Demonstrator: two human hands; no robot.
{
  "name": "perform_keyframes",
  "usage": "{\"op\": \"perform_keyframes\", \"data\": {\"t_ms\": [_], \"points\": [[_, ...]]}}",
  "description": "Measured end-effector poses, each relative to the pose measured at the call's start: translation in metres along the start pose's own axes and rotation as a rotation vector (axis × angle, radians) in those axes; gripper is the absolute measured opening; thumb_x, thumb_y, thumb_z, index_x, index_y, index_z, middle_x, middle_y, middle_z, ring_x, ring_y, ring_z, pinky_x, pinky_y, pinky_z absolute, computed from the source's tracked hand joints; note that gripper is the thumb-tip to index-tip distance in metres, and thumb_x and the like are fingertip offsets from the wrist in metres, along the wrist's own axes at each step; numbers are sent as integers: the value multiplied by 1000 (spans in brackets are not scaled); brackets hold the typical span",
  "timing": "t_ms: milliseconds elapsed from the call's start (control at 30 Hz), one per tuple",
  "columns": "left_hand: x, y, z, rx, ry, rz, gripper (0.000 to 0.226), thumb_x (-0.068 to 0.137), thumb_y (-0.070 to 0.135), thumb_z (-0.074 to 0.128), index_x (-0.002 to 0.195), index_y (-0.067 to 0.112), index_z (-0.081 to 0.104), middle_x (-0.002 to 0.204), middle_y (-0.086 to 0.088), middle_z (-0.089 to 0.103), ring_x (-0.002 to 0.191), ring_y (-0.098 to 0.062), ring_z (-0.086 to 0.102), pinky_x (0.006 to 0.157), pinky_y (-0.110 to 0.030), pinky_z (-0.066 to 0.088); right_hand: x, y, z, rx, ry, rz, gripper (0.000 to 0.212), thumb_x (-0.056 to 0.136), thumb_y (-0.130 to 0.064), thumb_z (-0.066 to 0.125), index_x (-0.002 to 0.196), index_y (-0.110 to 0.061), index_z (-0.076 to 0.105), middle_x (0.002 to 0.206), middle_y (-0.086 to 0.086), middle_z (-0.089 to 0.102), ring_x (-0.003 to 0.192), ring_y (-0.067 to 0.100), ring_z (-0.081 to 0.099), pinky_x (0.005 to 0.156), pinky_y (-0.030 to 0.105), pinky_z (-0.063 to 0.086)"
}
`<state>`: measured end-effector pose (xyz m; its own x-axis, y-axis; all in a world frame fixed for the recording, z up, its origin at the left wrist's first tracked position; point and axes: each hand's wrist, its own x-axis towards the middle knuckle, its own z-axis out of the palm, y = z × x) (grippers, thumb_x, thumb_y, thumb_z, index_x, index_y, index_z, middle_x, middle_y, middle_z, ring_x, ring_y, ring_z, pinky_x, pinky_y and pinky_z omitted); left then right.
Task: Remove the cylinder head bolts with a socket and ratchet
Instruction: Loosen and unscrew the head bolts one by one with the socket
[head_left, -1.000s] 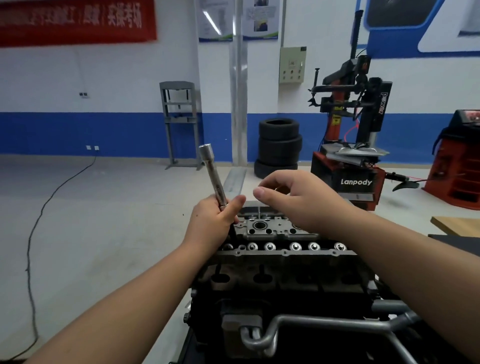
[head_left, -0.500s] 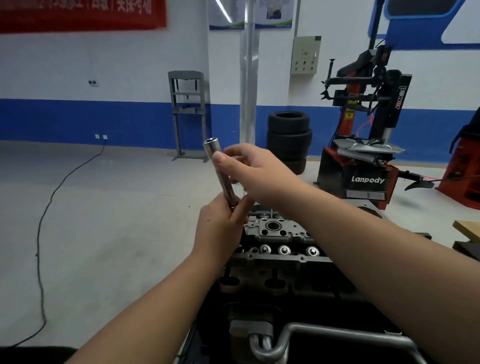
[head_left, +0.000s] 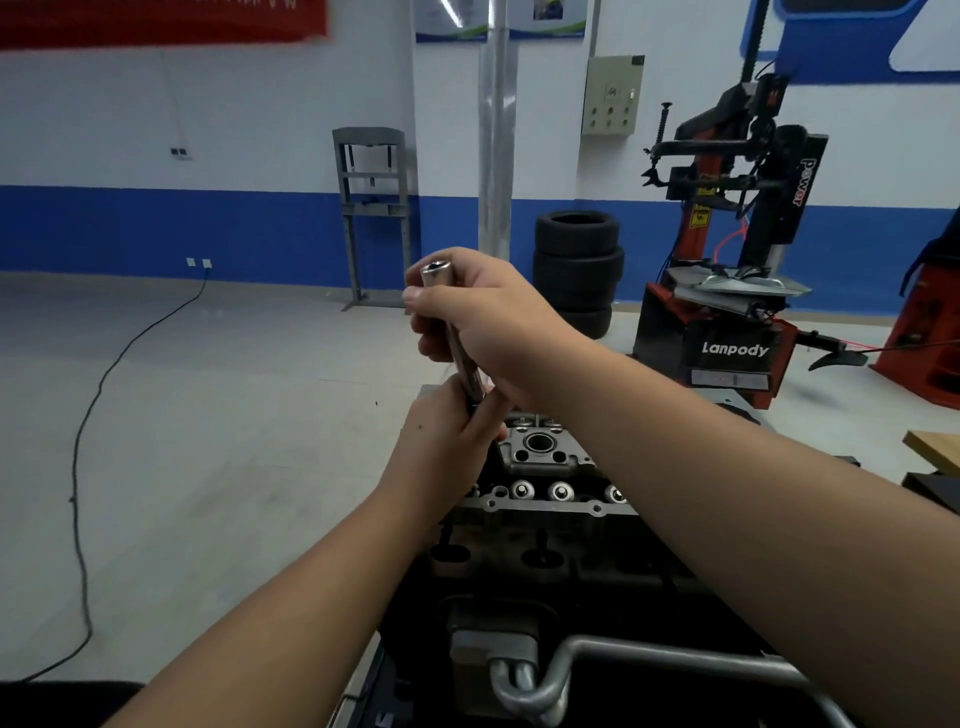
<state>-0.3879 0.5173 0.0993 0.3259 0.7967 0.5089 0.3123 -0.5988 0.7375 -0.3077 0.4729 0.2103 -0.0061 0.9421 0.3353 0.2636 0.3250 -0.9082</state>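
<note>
A long chrome socket tool (head_left: 435, 274) stands nearly upright above the far left end of the cylinder head (head_left: 540, 457), its open socket end on top. My right hand (head_left: 483, 317) grips its upper shaft, fingers curled round it. Lower down, my left hand (head_left: 447, 447) holds the tool's bottom end, which is hidden in my fingers. The grey cylinder head shows a round bore and a row of shiny valve tops (head_left: 560, 490). No bolt head is plainly visible.
The dark engine block (head_left: 545, 561) with metal pipes (head_left: 571, 670) fills the bottom centre. A black cable (head_left: 83, 467) runs over the floor at left. Stacked tyres (head_left: 576, 260), a red tyre changer (head_left: 727, 312) and a grey press frame (head_left: 371, 208) stand behind.
My right hand has moved from above the cylinder head up to the tool and closed round its upper shaft. My left hand still holds the lower end.
</note>
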Motion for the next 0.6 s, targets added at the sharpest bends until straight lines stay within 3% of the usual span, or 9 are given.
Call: {"op": "perform_keyframes", "data": {"t_ms": [167,233,400,500,567,600], "points": [[0,0,0,14,-21,-2,40,102,48,48,74,21,58,66,23,65,56,4,58,51,-11,38,2,3,-2,96,55,26,3,97,-7,58,98,-9,60,68,4,53,58,13,48,57,28,46],[-1,1,1,31,-29,-3,40,96,56,46,74,24,57,71,22,67,58,3,59,50,-18,34,2,6,-3,122,79,22,7,96,-5,58,91,-11,57,63,2,51,55,13,46,56,29,42],[0,2,3,57,-56,-6,49,81,75,36,76,30,55,76,18,69,59,-4,60,56,-34,43,5,13,-5,180,136,8,16,94,-5,59,83,-13,50,53,-3,44,48,13,38,52,31,35],[0,3,4,60,-82,-15,50,81,74,34,79,29,55,77,13,69,62,-12,61,58,-40,47,7,13,-1,154,211,29,32,99,-36,59,75,-18,46,52,-6,41,47,12,35,54,35,35],[1,3,3,59,-111,-20,47,83,71,34,81,30,57,78,17,69,62,-5,62,56,-31,44,8,9,2,181,250,91,50,95,-63,49,68,-22,42,52,-5,37,47,12,31,53,34,32],[1,3,3,55,-122,-18,42,85,67,36,81,30,57,76,18,69,62,0,61,54,-24,41,10,7,4,210,264,123,54,94,-68,46,65,-22,41,52,-5,36,48,12,29,51,33,30]]}}
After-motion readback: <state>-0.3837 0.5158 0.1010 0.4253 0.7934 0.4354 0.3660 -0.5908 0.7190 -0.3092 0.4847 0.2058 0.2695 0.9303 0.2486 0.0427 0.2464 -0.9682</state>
